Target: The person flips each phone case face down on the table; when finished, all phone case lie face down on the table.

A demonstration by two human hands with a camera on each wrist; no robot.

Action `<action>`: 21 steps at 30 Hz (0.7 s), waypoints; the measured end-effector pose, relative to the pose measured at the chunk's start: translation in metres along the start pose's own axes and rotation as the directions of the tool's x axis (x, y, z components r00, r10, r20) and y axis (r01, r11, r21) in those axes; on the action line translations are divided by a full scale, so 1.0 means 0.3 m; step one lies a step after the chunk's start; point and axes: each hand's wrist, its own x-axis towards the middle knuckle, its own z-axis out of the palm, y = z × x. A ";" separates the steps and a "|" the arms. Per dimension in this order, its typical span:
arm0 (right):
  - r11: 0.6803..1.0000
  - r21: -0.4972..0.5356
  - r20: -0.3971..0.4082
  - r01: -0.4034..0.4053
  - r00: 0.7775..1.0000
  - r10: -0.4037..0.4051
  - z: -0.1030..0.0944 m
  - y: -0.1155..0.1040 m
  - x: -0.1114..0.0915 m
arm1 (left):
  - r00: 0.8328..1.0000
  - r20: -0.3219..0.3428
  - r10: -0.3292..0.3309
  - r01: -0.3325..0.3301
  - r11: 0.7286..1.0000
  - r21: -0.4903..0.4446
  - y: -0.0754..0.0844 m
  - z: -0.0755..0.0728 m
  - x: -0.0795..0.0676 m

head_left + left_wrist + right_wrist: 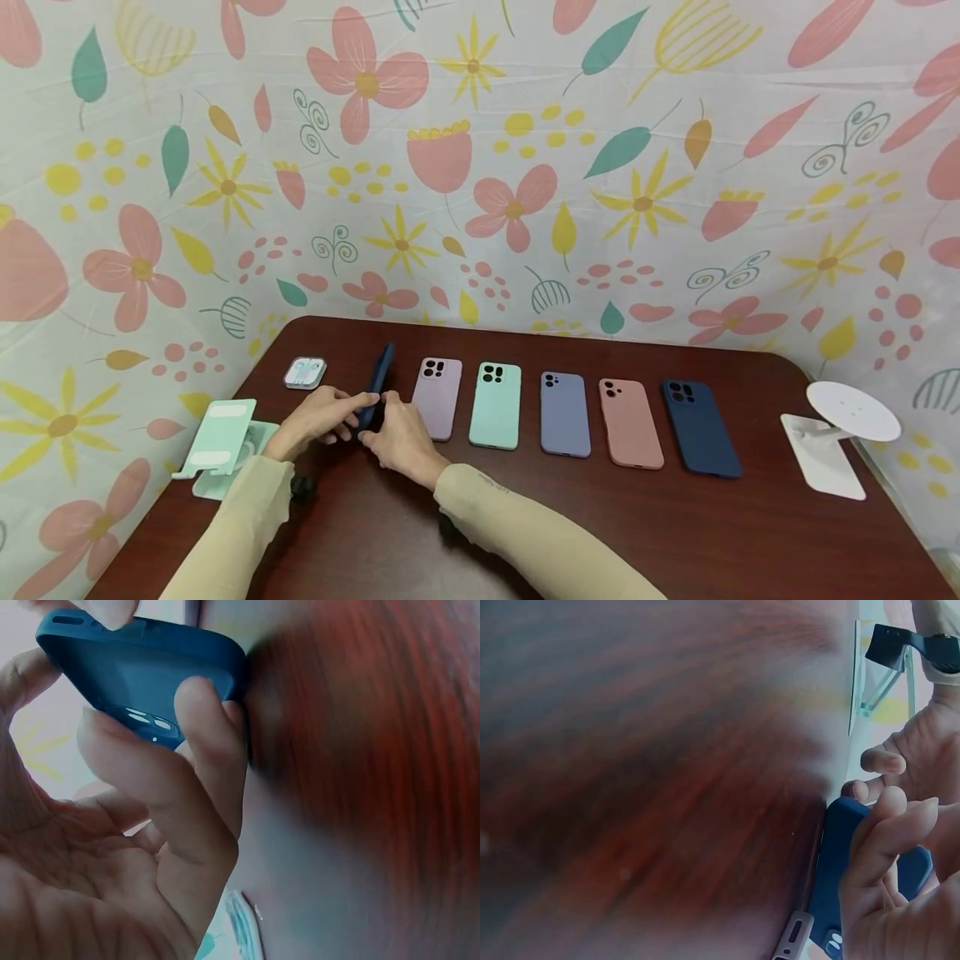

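A dark blue phone case stands on its long edge on the table, left of a row of cases. My left hand grips it from the left, and my right hand holds it from the right near its close end. In the left wrist view, the hollow inside of the phone case and its camera cutouts face the curled fingers of the left hand. In the right wrist view, the back of the case shows behind the bent fingers of the right hand.
Right of the hands lie a lilac case, a mint case, a periwinkle case, a pink case and another dark blue case. Boxed earphones and a mint stand sit left, a white stand far right.
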 end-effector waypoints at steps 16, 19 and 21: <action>0.994 0.033 0.066 -0.106 0.992 0.104 0.008 -0.024 0.010 | 0.992 0.045 0.121 -0.115 0.986 -0.122 0.010 -0.049 -0.020; 0.993 0.025 0.064 -0.114 0.992 0.112 0.007 -0.039 0.004 | 0.983 -0.028 0.181 -0.183 0.978 -0.097 0.025 -0.052 -0.030; 0.992 0.017 0.068 -0.128 0.990 0.127 0.015 -0.034 0.013 | 0.978 -0.062 0.199 -0.203 0.976 -0.079 0.034 -0.057 -0.039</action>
